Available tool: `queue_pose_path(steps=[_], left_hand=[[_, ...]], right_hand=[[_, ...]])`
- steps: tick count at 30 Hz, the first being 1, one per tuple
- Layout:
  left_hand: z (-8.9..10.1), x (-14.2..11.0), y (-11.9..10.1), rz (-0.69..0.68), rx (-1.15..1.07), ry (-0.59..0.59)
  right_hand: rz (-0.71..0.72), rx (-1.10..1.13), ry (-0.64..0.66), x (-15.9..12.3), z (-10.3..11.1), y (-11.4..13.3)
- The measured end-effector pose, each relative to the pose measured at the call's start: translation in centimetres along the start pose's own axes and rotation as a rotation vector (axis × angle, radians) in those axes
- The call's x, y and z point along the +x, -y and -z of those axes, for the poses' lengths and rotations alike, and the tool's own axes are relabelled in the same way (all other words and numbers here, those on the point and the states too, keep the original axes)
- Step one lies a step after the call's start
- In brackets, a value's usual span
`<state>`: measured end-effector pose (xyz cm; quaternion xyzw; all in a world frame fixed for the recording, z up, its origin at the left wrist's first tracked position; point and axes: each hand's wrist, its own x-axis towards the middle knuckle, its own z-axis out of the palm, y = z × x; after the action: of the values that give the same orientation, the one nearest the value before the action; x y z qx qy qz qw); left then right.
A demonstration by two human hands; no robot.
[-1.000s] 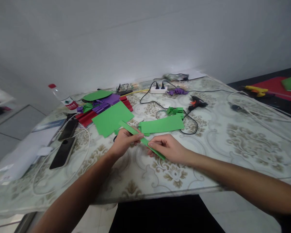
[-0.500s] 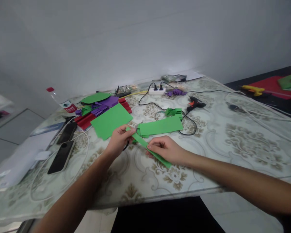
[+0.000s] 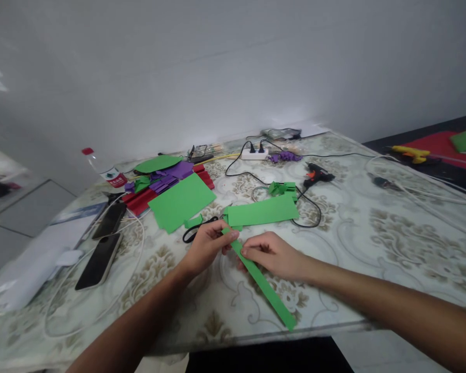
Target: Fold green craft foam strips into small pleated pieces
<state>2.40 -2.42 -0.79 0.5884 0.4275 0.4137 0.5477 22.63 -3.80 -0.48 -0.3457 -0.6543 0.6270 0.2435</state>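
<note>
A long green strip (image 3: 270,292), paper or foam sheet, slants across the front of the table toward its near edge. My left hand (image 3: 207,244) pinches its upper end between thumb and fingers. Close beside it, my right hand (image 3: 274,254) grips the same strip a little lower down, with thumb on top. Black-handled scissors (image 3: 190,234) lie just behind my left hand, their blades partly under a wider green piece (image 3: 262,211). Behind that piece is a small bundle of folded green strips (image 3: 282,188).
A green sheet (image 3: 182,202), purple pieces (image 3: 165,182) and red pieces (image 3: 140,200) lie left. A phone (image 3: 99,261) and a bottle (image 3: 111,173) stay farther left. Behind are a power strip (image 3: 254,154) and a black glue gun (image 3: 317,175) with its cable. A yellow glue gun (image 3: 411,153) rests right.
Both hands have moved slightly right and nearer. More of the strip now extends below my right hand, toward the table's front edge. The scissors' handles have come into clearer view.
</note>
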Motion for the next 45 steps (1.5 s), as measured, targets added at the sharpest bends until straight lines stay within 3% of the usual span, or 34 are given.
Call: queue_pose_path(steps=[5, 8, 11, 19, 24, 29, 34, 37, 41, 45], left_hand=[[2.9, 1.5, 0.2, 0.000, -0.137, -0.220], [4.9, 2.6, -0.1, -0.020, -0.260, -0.410], [5.7, 3.2, -0.4, -0.048, -0.330, -0.482], [4.5, 2.8, 0.0, 0.009, -0.375, -0.416], [2.3, 1.4, 0.2, 0.082, -0.164, -0.221], [-0.4, 0.1, -0.1, 0.038, -0.038, -0.069], [-0.6, -0.1, -0.4, 0.028, 0.019, 0.043], [1.0, 0.4, -0.5, -0.005, 0.009, -0.020], [3.6, 1.5, -0.4, -0.043, -0.051, -0.246], [4.5, 2.0, 0.2, -0.061, -0.111, -0.286]], right_hand=[[-0.002, 0.046, 0.002, 0.0, 0.1, -0.2], [0.012, 0.051, -0.017, 0.0, 0.2, -0.3], [0.003, 0.057, -0.044, 0.0, 0.3, -0.3], [-0.011, 0.163, -0.084, 0.2, 0.1, 0.0], [-0.017, 0.193, -0.035, 0.3, 0.1, 0.0], [-0.037, 0.217, 0.018, 0.3, 0.0, 0.1], [-0.025, 0.198, -0.013, 0.2, -0.1, 0.1], [0.005, 0.154, -0.013, 0.2, -0.1, 0.3], [0.045, 0.113, -0.040, 0.1, 0.1, 0.7], [0.037, 0.129, -0.053, 0.2, 0.2, 0.6]])
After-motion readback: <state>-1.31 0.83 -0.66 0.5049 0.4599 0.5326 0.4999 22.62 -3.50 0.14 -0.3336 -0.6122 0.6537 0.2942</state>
